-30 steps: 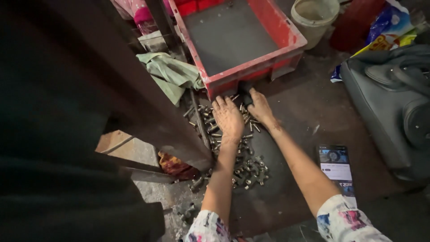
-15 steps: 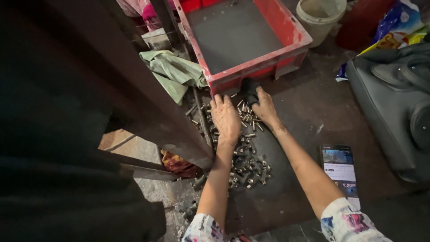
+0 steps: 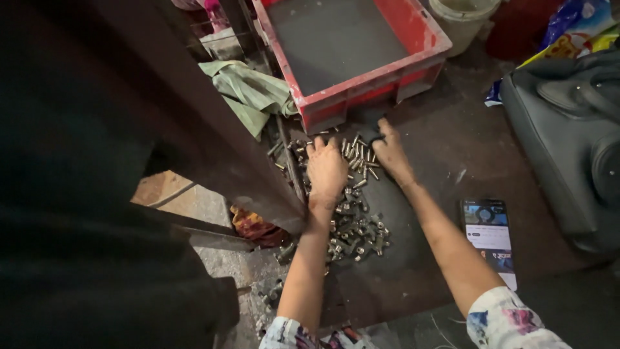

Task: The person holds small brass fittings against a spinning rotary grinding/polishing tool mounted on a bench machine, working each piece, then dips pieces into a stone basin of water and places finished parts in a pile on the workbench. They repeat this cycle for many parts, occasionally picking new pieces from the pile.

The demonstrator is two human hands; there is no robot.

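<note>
Left half of frame swallowed by a dark slanted metal beam, detail there lost in shadow. Just right of it, crumpled pale green cloth, partly tucked behind the beam. At centre, heap of small silvery metal bolts and nuts strewn on the dark floor, single pieces too small to tell apart. Left hand flat on the heap, fingers spread and released, hiding the pieces beneath. Right hand just beside, fingers curled against the heap; grasping or not, cannot tell. Above, red plastic crate, cut off at top edge. Lower right, black smartphone with lit screen. Compared with half a second ago, hands pressed closer to the crate
</note>
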